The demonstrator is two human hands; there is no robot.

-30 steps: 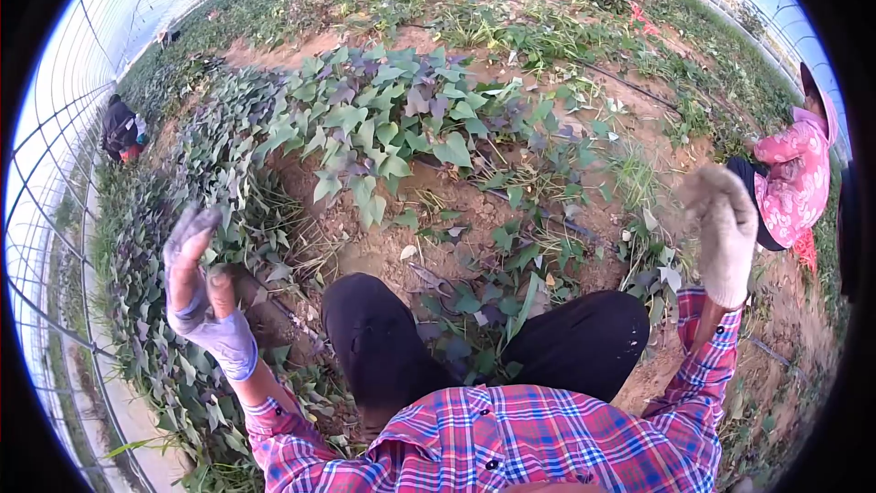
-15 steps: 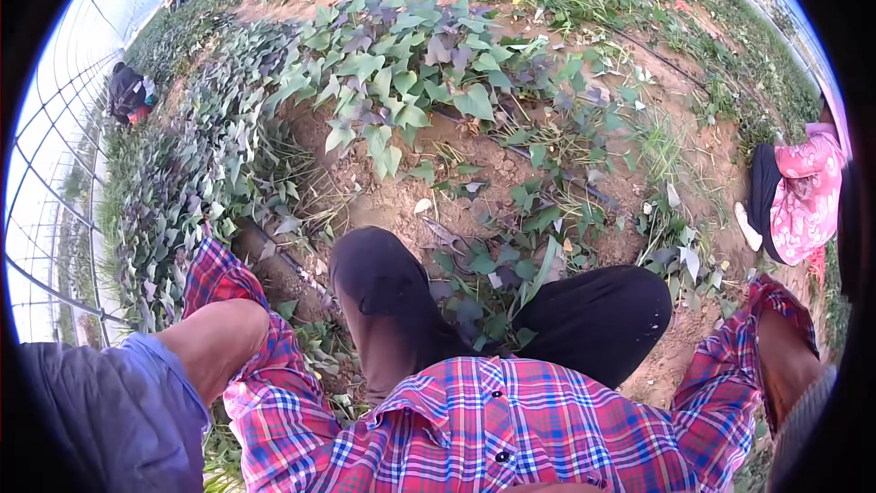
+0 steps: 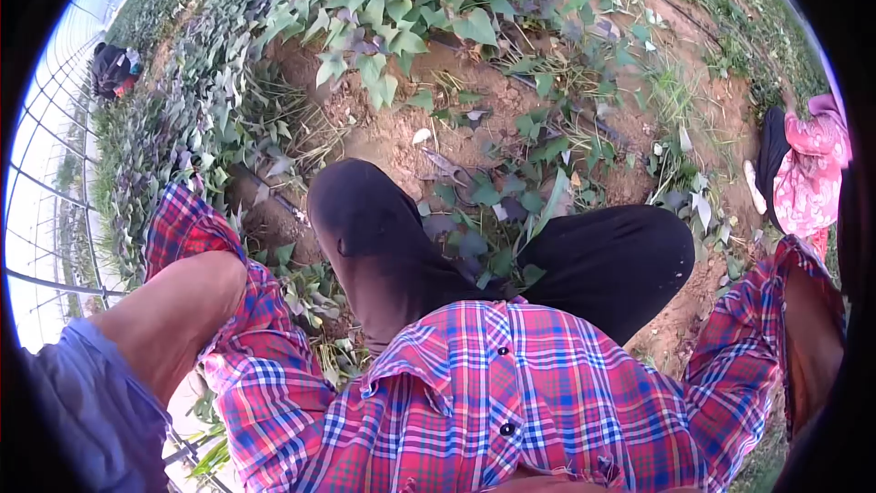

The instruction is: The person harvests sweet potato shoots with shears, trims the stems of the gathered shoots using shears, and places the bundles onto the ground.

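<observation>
Both of my forearms are raised back toward the camera. My left forearm [image 3: 178, 310] comes bare out of a rolled plaid sleeve [image 3: 187, 230], with blue-grey cloth [image 3: 91, 411] over its near end; the hand is out of view. On the other side my right forearm [image 3: 815, 347] runs out of the frame at the edge, and its hand is not seen either. On the soil in front of my dark-trousered knees [image 3: 365, 219] lies a metal tool, apparently a pair of shears [image 3: 445, 162], partly covered by leaves.
Leafy vines [image 3: 392, 14] with green and purplish leaves spread ahead. Thin dark hoses [image 3: 283, 201] cross the soil. A person in pink patterned clothes [image 3: 808, 173] is at right; another in dark clothes [image 3: 111, 71] crouches far left beside a wire mesh [image 3: 55, 155].
The view has tilted down, so the ground, knees and shears sit higher in the frame. Both arms spread slightly outward, and the grey cuff on the right has left view.
</observation>
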